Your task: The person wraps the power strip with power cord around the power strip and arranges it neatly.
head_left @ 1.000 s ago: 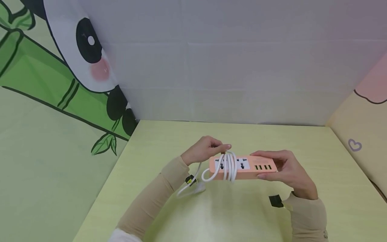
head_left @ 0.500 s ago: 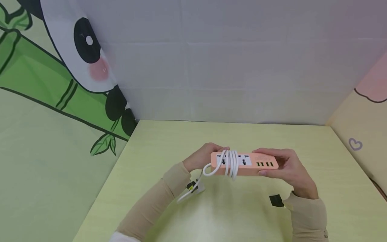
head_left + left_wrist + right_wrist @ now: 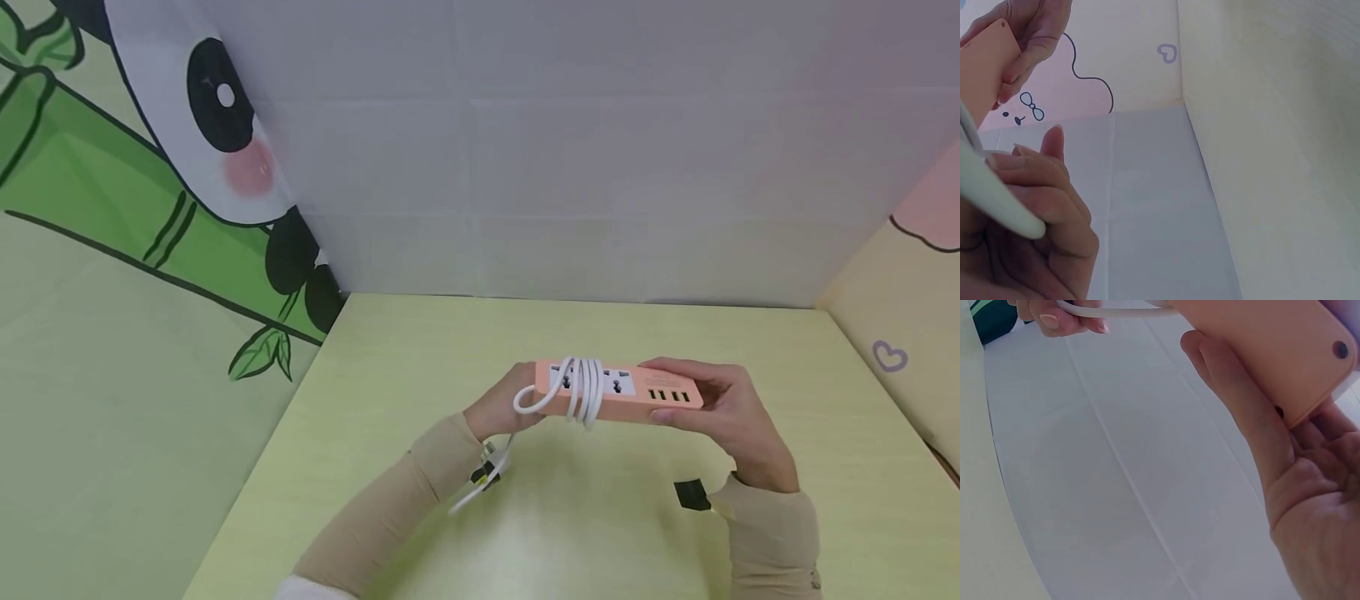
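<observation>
A pink power strip [image 3: 630, 407] with white sockets and several USB ports is held above the table, slightly tilted. Its white cord [image 3: 591, 390] is wound around the strip's left half in several turns. My right hand [image 3: 727, 408] grips the right end, thumb along the near side and fingers on the far side. Curled fingers of my left hand [image 3: 1041, 212] hold the cord behind the strip's left end; in the head view the strip hides them. A loose length of cord dangles below my left wrist, with the white plug [image 3: 495, 456] partly visible there.
Beneath the hands lies a pale yellow table [image 3: 600, 525]. A grey-white wall [image 3: 555, 183] stands at its back edge, with cartoon-printed panels on the left and right sides. Black tape [image 3: 692, 494] shows by the right wrist.
My left hand has moved from above the strip down behind its left end, taking cord along. The strip has risen slightly and shifted right, and the hanging cord end has swung.
</observation>
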A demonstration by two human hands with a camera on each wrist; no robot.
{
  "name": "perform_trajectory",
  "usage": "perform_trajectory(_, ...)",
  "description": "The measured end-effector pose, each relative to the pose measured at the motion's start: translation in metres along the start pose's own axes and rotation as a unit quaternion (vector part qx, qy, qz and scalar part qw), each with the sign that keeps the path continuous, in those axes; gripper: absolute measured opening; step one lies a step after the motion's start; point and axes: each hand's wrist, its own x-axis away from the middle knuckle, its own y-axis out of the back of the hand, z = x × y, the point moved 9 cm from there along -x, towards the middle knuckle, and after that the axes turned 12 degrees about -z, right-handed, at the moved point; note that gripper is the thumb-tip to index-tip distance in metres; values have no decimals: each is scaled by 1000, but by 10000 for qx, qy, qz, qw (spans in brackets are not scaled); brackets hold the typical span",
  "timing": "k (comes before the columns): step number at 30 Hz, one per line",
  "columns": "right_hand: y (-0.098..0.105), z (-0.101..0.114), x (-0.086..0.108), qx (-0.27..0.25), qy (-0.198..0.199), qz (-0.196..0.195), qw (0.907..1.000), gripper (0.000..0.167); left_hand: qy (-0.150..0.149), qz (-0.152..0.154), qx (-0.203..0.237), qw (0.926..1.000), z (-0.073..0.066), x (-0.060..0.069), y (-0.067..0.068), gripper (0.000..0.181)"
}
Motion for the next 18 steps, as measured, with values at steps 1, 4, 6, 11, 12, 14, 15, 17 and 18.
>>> perform_trajectory(1,1,0,0,4,6,-24,10000,49,269,44,140,9995,1,1,-2,34)
perform_trajectory(4,3,1,-1,7,1,-111,9999,49,958,63,477,9942,5,5,-7,31)
perform_trajectory(6,3,1,-1,-45,34,-134,9999,48,1333,-16,573,9894,7,9,-9,29)
perform_trajectory(11,2,-1,-2,-94,-73,-219,9997,48,1781,-389,223,9830,8,16,-10,28)
perform_trajectory(12,2,-2,-3,-70,-94,-244,9996,48,1797,-429,105,9827,7,17,-10,28)
perform_trajectory(14,2,-3,-3,-27,-133,-283,9995,47,1719,-528,-58,9837,4,18,-10,28)
perform_trajectory(15,2,-4,-3,12,-156,-310,9994,47,1661,-598,-143,9842,2,18,-9,27)
perform_trajectory(17,2,-5,-3,116,-205,-376,9990,48,1538,-700,-353,9850,0,20,-9,28)
perform_trajectory(18,2,-5,-2,140,-230,-400,9988,48,1485,-723,-511,9849,-1,21,-10,29)
